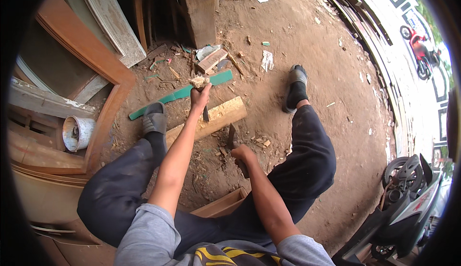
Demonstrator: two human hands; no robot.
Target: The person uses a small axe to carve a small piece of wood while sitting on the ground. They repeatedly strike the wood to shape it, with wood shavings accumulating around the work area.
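My left hand [200,98] is closed round a chisel [205,114], held upright with its pale, frayed handle end [199,81] showing above the fist. The dark blade reaches down to a thick wooden beam [225,115] on the ground between my feet. I cannot make out whether its tip is cutting into the wood. My right hand [245,154] grips a hammer [232,136] by its handle, low and to the right of the beam. The dark hammer head is apart from the chisel. Beyond the beam lies a long green board [185,92], partly under my left foot.
Door and window frames [122,78] lean at the left beside a white bucket [78,133]. A small wood block [212,60] lies past the green board. A wooden box [223,204] is below my arms. Motorcycles stand right; chips litter the dirt.
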